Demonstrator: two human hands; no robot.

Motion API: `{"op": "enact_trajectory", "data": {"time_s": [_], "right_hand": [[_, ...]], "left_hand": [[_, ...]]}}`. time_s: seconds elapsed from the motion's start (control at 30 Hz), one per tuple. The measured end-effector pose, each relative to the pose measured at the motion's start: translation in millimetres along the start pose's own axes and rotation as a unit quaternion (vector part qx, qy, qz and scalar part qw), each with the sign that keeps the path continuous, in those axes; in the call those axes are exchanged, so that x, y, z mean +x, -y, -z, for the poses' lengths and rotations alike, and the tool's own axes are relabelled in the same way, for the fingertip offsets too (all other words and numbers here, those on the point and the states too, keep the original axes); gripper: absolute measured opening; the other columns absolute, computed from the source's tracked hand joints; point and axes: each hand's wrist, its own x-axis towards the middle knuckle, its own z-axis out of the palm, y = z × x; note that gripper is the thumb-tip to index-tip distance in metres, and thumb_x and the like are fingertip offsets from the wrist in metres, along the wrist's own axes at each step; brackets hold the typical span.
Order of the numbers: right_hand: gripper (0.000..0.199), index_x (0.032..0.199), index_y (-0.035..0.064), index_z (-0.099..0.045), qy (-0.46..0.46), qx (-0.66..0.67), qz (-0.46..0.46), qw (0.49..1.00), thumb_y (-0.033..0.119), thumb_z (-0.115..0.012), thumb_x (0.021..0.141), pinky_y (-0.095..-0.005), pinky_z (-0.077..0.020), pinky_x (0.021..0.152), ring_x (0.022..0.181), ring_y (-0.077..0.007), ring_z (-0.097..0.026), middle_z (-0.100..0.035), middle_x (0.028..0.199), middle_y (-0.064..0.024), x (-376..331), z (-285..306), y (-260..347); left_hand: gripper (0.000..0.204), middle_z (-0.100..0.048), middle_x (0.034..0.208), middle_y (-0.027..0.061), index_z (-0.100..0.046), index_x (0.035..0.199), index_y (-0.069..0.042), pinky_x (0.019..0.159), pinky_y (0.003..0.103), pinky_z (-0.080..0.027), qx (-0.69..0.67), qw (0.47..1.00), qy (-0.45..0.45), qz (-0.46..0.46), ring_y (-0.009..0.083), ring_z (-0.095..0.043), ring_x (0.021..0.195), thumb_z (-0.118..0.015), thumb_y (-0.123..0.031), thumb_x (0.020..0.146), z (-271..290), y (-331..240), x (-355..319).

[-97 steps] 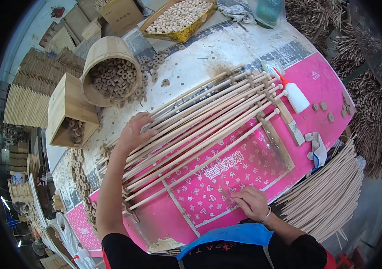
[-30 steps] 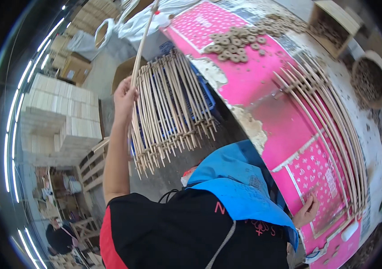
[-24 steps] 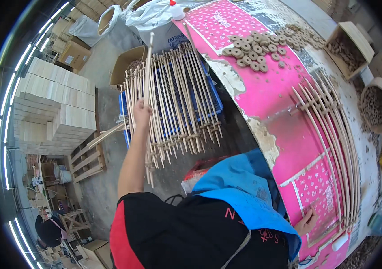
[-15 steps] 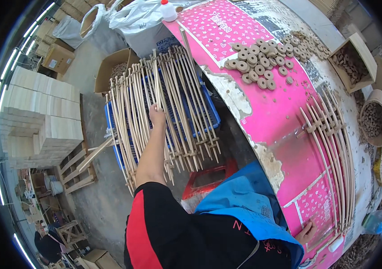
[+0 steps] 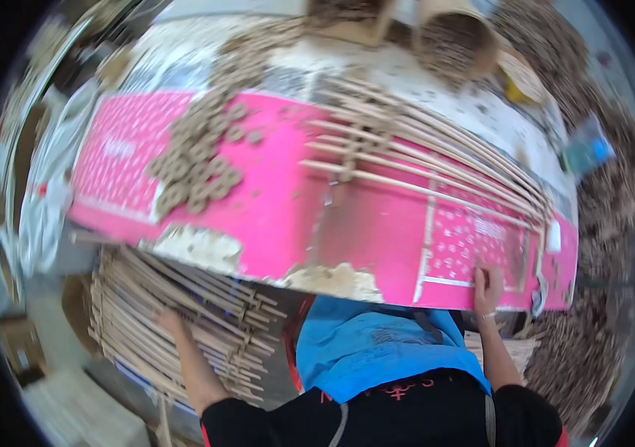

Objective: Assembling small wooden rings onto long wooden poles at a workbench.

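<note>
My left hand (image 5: 170, 320) is over the pile of long wooden rods (image 5: 183, 290) at the lower left; motion smears its fingers, so a grip cannot be made out. The rods carry small crosspieces near their ends. At the front edge of the pink-covered table (image 5: 355, 246), my right hand (image 5: 487, 289) rests with bent fingers slightly apart and nothing visible in them. Beyond it, several more wooden rods (image 5: 436, 182) lie side by side across the tabletop, with brown ring-shaped pieces (image 5: 362, 134) around their left ends.
Loose brown wooden rings (image 5: 198, 164) are heaped on the table's left part. A wooden box (image 5: 351, 30) and a round tub (image 5: 451, 45) of small pieces stand at the far side. A small white bottle (image 5: 553, 237) is at the right end. White sacks (image 5: 53, 201) stand left.
My view has swung right, bringing the table to the middle and the rod pile to the lower left. My left hand remains over the pile; my right hand stays by the table's front edge.
</note>
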Motion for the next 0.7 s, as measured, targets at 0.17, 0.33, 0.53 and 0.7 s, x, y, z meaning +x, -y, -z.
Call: {"op": "enact_trajectory", "data": {"time_s": [0.17,0.33,0.53,0.7], "right_hand": [[0.003,0.092,0.0041,-0.065,-0.017,0.044,-0.029,0.998,0.007,-0.065,0.090,-0.0298,-0.0377,0.056,0.061,-0.0167,-0.049,-0.051,0.073,-0.0066,1.4,9.7,8.8],[0.002,0.088,0.0046,-0.066,-0.009,0.071,-0.022,0.997,0.007,-0.066,0.087,-0.0347,-0.0398,0.057,0.066,-0.0230,-0.053,-0.055,0.074,-0.0078,5.1,15.3,10.9],[0.004,0.087,0.0054,-0.068,-0.017,0.101,-0.036,0.994,0.005,-0.069,0.083,-0.0376,-0.0412,0.061,0.068,-0.0274,-0.055,-0.058,0.074,-0.0098,8.9,25.7,0.9],[0.007,0.089,0.0067,-0.068,-0.006,0.137,-0.046,0.989,0.008,-0.070,0.083,-0.0390,-0.0433,0.062,0.069,-0.0286,-0.056,-0.057,0.075,-0.0099,14.5,28.6,-1.1]], "left_hand": [[0.035,-0.062,0.107,0.0211,-0.054,0.125,0.010,0.090,0.036,-0.045,0.186,0.934,-0.172,-0.251,0.0310,-0.059,0.097,-0.051,-0.008,0.095,5.2,-126.6,-19.5],[0.029,-0.062,0.118,0.0174,-0.056,0.127,0.006,0.088,0.034,-0.052,0.055,0.830,-0.118,-0.542,0.0255,-0.062,0.100,-0.048,-0.012,0.105,-78.5,-334.6,-207.8],[0.031,-0.067,0.119,0.0141,-0.061,0.127,0.000,0.095,0.035,-0.047,0.071,0.659,0.472,-0.582,0.0250,-0.063,0.108,-0.056,-0.003,0.096,-285.2,-413.4,-386.5],[0.038,-0.061,0.127,0.0193,-0.057,0.132,-0.004,0.100,0.039,-0.044,0.126,0.437,0.635,-0.624,0.0363,-0.057,0.118,-0.059,-0.009,0.094,-416.3,-438.8,-494.9]]}}
